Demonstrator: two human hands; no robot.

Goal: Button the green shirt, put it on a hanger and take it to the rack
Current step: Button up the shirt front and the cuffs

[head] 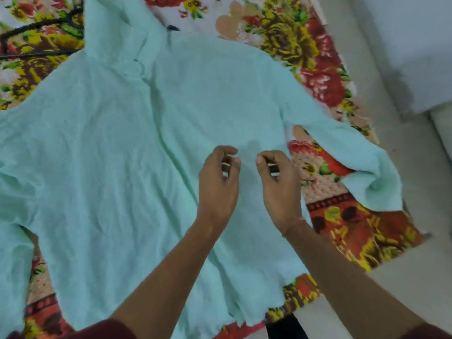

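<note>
The pale green shirt [102, 148] lies spread flat, front up, on a floral blanket, with its collar at the top left and its hem toward me. Its front placket runs diagonally from the collar down toward my hands. My left hand [219, 182] and my right hand [278, 182] hover side by side just above the shirt's lower front. The fingers of both are loosely curled and hold nothing, thumb tips facing each other. A black hanger [36, 28] lies on the blanket at the top left, partly under the shirt's shoulder.
The floral blanket [342, 228] covers the floor under the shirt. The right sleeve [362, 167] drapes over the blanket's right edge. Bare pale floor [403, 148] lies to the right, with a white wall or furniture [415, 57] behind it.
</note>
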